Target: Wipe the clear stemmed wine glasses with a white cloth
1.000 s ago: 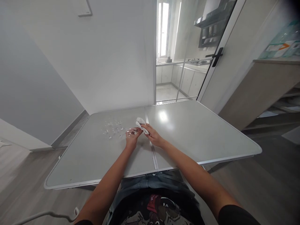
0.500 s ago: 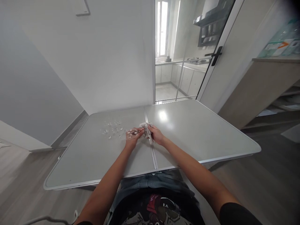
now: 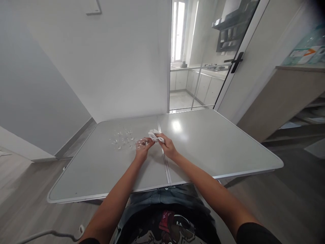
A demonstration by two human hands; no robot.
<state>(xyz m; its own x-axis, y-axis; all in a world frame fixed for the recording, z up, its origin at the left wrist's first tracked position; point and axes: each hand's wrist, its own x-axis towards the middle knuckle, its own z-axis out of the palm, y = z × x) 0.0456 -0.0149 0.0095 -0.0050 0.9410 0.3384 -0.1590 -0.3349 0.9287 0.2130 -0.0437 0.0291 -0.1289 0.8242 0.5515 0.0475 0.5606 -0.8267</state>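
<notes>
My left hand [image 3: 142, 152] is closed around a clear, see-through glass [image 3: 140, 143] lying on its side above the table, its wider end to the left. Its exact shape is hard to make out. A crumpled white cloth [image 3: 153, 134] is gripped in my right hand [image 3: 168, 146], close beside the left fingertips at the glass's right end. Whether the cloth touches the glass there is hidden by my fingers. Left of my hands, several small clear, glinting spots [image 3: 122, 139] lie on the table; I cannot tell if they are drops or glassware.
The pale folding table [image 3: 208, 145] has a metal seam down its middle and a raised metal rim. A white wall [image 3: 127, 67] stands behind it. Beyond are a glass door with a black handle [image 3: 236, 62] and, at right, a wooden shelf [image 3: 286, 91] with bottles on top.
The cloth has moved up and slightly left, bunched smaller in my right hand, and no longer hangs down over the seam. My left hand keeps hold of the glass, nearly in place.
</notes>
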